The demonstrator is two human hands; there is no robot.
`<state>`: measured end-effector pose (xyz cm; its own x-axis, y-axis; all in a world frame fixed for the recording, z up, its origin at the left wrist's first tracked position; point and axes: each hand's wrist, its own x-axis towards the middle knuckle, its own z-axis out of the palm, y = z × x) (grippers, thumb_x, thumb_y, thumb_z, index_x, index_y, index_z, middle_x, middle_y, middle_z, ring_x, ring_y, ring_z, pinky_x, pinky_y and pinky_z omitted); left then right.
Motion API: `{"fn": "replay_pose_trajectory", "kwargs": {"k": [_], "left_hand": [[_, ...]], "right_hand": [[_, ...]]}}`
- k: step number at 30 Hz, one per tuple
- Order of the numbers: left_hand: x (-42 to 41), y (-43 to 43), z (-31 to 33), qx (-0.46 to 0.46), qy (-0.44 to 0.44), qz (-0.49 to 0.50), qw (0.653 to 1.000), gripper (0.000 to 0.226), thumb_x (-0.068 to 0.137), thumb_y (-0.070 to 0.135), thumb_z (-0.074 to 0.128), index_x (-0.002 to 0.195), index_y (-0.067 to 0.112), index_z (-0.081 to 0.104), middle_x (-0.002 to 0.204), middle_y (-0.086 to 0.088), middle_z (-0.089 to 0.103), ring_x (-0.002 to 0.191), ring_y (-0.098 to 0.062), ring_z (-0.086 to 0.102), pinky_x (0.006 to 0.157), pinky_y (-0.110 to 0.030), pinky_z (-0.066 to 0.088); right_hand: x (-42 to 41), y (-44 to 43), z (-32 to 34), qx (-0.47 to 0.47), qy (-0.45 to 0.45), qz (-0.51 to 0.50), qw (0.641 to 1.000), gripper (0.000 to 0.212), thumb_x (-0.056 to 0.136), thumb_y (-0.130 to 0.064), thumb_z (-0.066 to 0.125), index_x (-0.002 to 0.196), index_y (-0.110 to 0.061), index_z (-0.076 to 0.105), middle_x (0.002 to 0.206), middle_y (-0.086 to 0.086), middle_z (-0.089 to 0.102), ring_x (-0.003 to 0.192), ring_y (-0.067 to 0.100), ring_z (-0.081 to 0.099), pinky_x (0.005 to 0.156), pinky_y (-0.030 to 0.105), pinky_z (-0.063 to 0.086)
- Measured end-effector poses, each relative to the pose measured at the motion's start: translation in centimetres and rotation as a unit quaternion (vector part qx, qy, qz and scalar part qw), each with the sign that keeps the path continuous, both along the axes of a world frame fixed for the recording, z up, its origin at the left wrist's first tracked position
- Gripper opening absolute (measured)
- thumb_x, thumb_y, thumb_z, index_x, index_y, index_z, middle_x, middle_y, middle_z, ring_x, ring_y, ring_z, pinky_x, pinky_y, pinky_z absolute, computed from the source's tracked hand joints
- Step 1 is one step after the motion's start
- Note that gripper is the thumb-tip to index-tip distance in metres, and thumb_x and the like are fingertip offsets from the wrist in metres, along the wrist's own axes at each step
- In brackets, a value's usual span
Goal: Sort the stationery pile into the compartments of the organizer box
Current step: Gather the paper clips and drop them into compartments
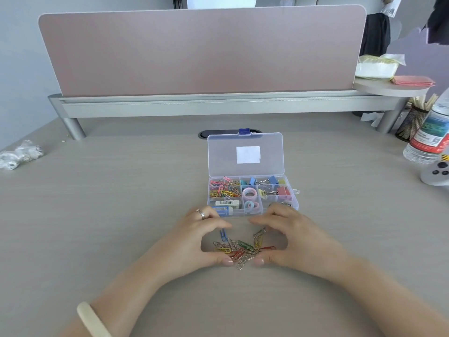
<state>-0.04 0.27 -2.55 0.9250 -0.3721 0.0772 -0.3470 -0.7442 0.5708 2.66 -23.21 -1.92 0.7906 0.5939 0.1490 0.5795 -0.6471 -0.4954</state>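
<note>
A small pile of coloured and silver paper clips lies on the desk just in front of the clear organizer box, whose lid stands open. My left hand and my right hand curve around the pile from either side, thumbs at its near edge and fingertips at its far edge. The box holds paper clips at the back left, binder clips at the back right, tape rolls in the middle and erasers at the front left.
A pink partition on a metal rail closes off the back of the desk. A water bottle, a mesh pen cup and a white controller stand at the right edge. Crumpled plastic lies far left.
</note>
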Motion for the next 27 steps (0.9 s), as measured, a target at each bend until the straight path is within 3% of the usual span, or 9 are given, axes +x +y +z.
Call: {"fn": "replay_pose_trajectory", "kwargs": {"k": [2,4,8,13,20,25,27], "left_hand": [[0.0,0.2,0.0,0.014,-0.009,0.001,1.000,0.064,0.056,0.071,0.061,0.113,0.042,0.053,0.109,0.028,0.040,0.112,0.010,0.030,0.090,-0.003,0.026],[0.0,0.0,0.0,0.019,-0.017,-0.012,1.000,0.063,0.058,0.072,0.060,0.111,0.039,0.057,0.107,0.027,0.043,0.109,0.010,0.033,0.088,-0.001,0.025],[0.1,-0.8,0.0,0.007,-0.024,-0.034,0.999,0.033,0.072,0.046,0.067,0.102,0.034,0.064,0.100,0.021,0.048,0.101,0.003,0.041,0.087,-0.009,0.032],[-0.2,-1.5,0.2,-0.004,-0.016,-0.048,0.999,0.016,0.077,0.036,0.067,0.093,0.032,0.065,0.093,0.019,0.049,0.094,-0.001,0.046,0.082,-0.019,0.040],[-0.6,-2.3,0.5,0.011,-0.052,-0.049,0.997,0.010,0.082,0.029,0.064,0.089,0.023,0.065,0.086,0.019,0.046,0.085,0.000,0.046,0.074,-0.018,0.040],[-0.8,-2.8,0.4,0.003,-0.064,-0.033,0.997,0.005,0.082,0.024,0.064,0.086,0.021,0.064,0.078,0.021,0.044,0.076,0.006,0.044,0.064,-0.008,0.033],[-0.9,-3.0,0.3,-0.006,-0.065,-0.027,0.998,0.005,0.082,0.021,0.065,0.085,0.018,0.064,0.075,0.021,0.043,0.074,0.009,0.043,0.063,-0.007,0.032]], "right_hand": [[0.1,-0.3,0.0,-0.039,-0.006,-0.004,0.999,0.078,0.055,-0.070,0.067,0.124,-0.040,0.048,0.104,-0.027,0.040,0.100,-0.010,0.035,0.084,0.007,0.030],[0.1,-0.1,-0.2,-0.026,0.014,-0.011,1.000,0.066,0.061,-0.059,0.073,0.120,-0.036,0.053,0.106,-0.016,0.045,0.099,-0.003,0.039,0.082,0.005,0.030],[-0.2,0.9,-0.7,0.040,0.042,0.011,0.998,0.033,0.072,-0.032,0.076,0.102,-0.024,0.065,0.096,-0.012,0.049,0.086,0.001,0.049,0.077,0.009,0.040],[-0.6,1.6,-0.6,0.054,0.024,0.032,0.998,0.014,0.077,-0.025,0.072,0.088,-0.019,0.065,0.090,-0.004,0.054,0.076,0.004,0.050,0.069,0.011,0.040],[-0.9,2.1,-0.3,0.005,-0.034,0.050,0.998,0.013,0.087,-0.022,0.060,0.097,-0.015,0.064,0.086,-0.010,0.046,0.072,0.000,0.038,0.067,0.003,0.032],[-0.9,2.2,0.0,0.003,-0.005,0.017,1.000,0.010,0.087,-0.023,0.059,0.094,-0.019,0.064,0.073,-0.019,0.041,0.066,-0.011,0.043,0.066,0.004,0.034],[-1.0,2.2,0.1,0.004,0.000,0.011,1.000,0.011,0.087,-0.023,0.058,0.095,-0.018,0.063,0.074,-0.019,0.042,0.067,-0.007,0.043,0.066,0.005,0.034]]}}
